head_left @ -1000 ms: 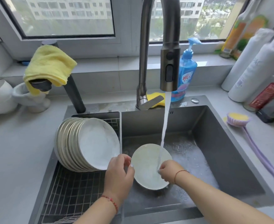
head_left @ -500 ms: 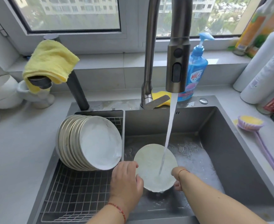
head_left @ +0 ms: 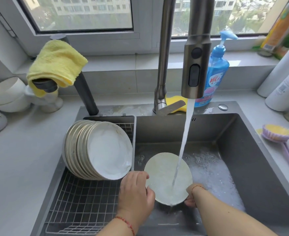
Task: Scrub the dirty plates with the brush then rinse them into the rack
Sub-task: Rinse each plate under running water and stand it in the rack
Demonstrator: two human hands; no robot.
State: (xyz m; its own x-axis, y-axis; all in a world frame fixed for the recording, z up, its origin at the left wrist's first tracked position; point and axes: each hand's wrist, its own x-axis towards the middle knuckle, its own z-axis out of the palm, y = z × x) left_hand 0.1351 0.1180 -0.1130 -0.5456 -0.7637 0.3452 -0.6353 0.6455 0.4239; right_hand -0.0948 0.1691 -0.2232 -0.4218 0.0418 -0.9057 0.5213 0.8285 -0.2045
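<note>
A pale round plate (head_left: 164,174) is tilted in the sink under the running water stream (head_left: 183,145). My left hand (head_left: 135,193) grips its left rim. My right hand (head_left: 191,196) holds the lower right rim, mostly hidden behind the plate and my wrist. Several white plates (head_left: 104,150) stand on edge in the wire rack (head_left: 82,201) on the sink's left side. The purple brush (head_left: 276,133) with a yellow head lies on the counter at the right, untouched.
The faucet spray head (head_left: 196,65) hangs above the sink (head_left: 242,159), with soapy water on its floor. A blue soap bottle (head_left: 215,74) and a yellow sponge (head_left: 174,101) sit behind. A yellow cloth (head_left: 57,63) drapes a dark tap; white bowls (head_left: 6,94) and bottles (head_left: 283,82) line the counters.
My right hand has slid from the plate's face down to its lower right rim. The plate now sits more squarely under the stream.
</note>
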